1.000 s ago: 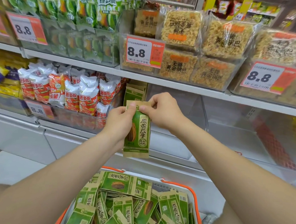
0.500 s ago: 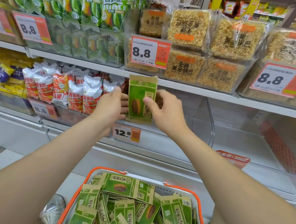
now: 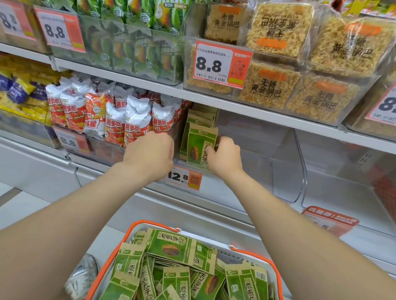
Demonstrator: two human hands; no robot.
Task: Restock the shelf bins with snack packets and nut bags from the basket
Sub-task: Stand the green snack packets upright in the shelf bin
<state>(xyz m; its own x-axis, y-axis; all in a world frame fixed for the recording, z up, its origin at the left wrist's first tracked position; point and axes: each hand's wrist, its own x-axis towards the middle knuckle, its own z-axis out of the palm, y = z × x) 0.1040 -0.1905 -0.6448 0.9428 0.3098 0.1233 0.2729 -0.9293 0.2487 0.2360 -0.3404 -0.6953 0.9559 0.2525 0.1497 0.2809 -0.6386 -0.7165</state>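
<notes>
- Basket, orange rim, at 6 o'clock, piled with green-and-kraft seed bags; print reads 原香瓜子, with a striped seed picture.
- Grey shoe on the pale floor at 7 o'clock, beside the basket.
- Both bare forearms reach up to the lower shelf at centre.
- Left grip: fingers curled in, nothing seen in it, just left of the upright bag, apart from it.
- Right grip: pinching the right edge of the upright seed bag, thumb on the front.
- That bag stands in a clear bin on the lower shelf, in front of more of the same bags.
- Price tag under the bin reads 12.8.
- Red-and-white snack packets at 10 o'clock, tag 8.8.
- Red sign at 3 o'clock, text blurred.
- Upper shelf, 12 o'clock: rice-crust packs marked 无糖黄金锅巴, tag reads 8.8.
- Green packets at 11 o'clock, tag 8.8.
</notes>
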